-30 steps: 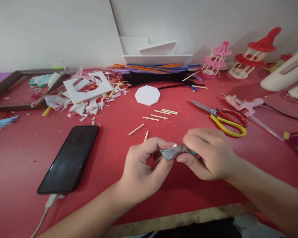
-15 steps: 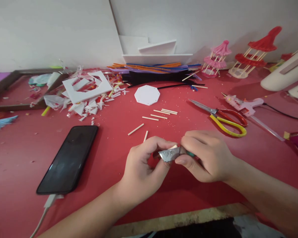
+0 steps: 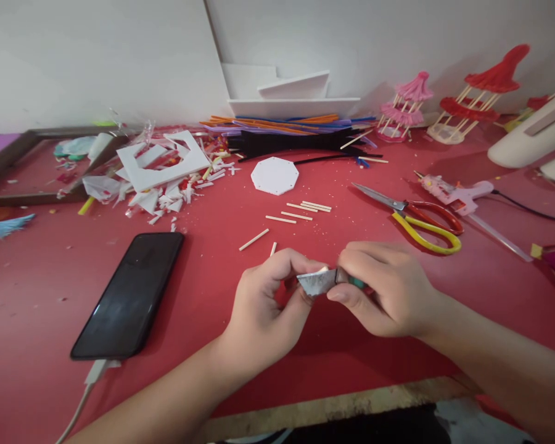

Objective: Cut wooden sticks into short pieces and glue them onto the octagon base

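Closed around the handle of a utility knife [image 3: 317, 282], my right hand [image 3: 388, 288] holds its worn grey blade pointing left. A bit of teal shows on the handle between the fingers. My left hand [image 3: 268, 308] pinches a short wooden stick [image 3: 324, 269], whose pale end peeks out just behind the blade; the rest of it is hidden by fingers and blade. Beyond the hands lie several cut wooden sticks [image 3: 296, 216], one partly covered by my left hand. Farther back rests a white foam octagon [image 3: 274, 176] with small holes near its corners.
Scissors [image 3: 402, 209] and a pink glue gun [image 3: 457, 192] lie at right. A phone [image 3: 129, 296] with a cable is at left. Foam scraps [image 3: 166, 197], a cut-out foam sheet [image 3: 141, 179] and pipe cleaners [image 3: 287, 125] sit behind. Pink [image 3: 402, 108] and red [image 3: 481, 92] tower models stand back right.
The blade has tilted slightly and both hands sit a touch higher in view. The whole scene has shifted slightly with the camera; both grips stay the same.
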`<state>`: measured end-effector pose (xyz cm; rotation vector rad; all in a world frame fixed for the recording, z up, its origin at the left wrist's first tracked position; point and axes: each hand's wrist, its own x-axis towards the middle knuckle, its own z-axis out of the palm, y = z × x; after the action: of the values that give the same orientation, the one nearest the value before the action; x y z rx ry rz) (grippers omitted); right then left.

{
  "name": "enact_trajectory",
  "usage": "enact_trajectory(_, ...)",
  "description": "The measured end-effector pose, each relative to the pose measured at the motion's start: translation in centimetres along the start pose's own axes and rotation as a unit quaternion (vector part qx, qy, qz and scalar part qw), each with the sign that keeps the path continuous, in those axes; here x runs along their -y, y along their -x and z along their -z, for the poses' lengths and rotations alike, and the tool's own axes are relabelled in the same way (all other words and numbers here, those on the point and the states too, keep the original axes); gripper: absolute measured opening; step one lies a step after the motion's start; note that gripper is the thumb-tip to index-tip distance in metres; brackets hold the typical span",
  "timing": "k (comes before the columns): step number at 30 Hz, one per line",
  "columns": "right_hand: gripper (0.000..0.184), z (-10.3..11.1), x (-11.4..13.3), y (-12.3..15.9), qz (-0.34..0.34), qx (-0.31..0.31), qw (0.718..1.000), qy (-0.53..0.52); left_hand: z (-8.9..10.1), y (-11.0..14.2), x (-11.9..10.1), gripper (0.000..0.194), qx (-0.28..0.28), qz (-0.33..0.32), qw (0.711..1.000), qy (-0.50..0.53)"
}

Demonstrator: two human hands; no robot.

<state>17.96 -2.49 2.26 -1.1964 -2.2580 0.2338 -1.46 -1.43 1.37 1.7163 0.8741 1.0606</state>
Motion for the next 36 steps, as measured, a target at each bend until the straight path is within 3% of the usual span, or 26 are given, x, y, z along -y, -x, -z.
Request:
enact_trajectory(7, 0.033, 0.37, -0.56, -0.1, -0.035, -0.065, 0.997, 0.007, -0.31, 0.19, 0.06, 0.011, 0.023, 0.037, 0.996, 0.084)
enact_trajectory(14, 0.038, 0.26, -0.24, -0.03, 0.032, 0.018, 0.998, -0.047, -0.07, -0.06, -0.08, 0.041, 0.04, -0.021, 0.999, 0.005)
enact_trajectory(26, 0.038, 0.11, -0.07, 0.06, 0.025, 0.014, 0.997, -0.066, -0.23, -0.01, 0.27, 0.043, 0.029, -0.03, 0.999, 0.01)
enact_trajectory(36, 0.039, 0.17, 0.05, 0.01, 0.027, 0.017, 0.998, -0.061, -0.27, -0.01, 0.22, 0.029, 0.033, 0.006, 0.999, 0.03)
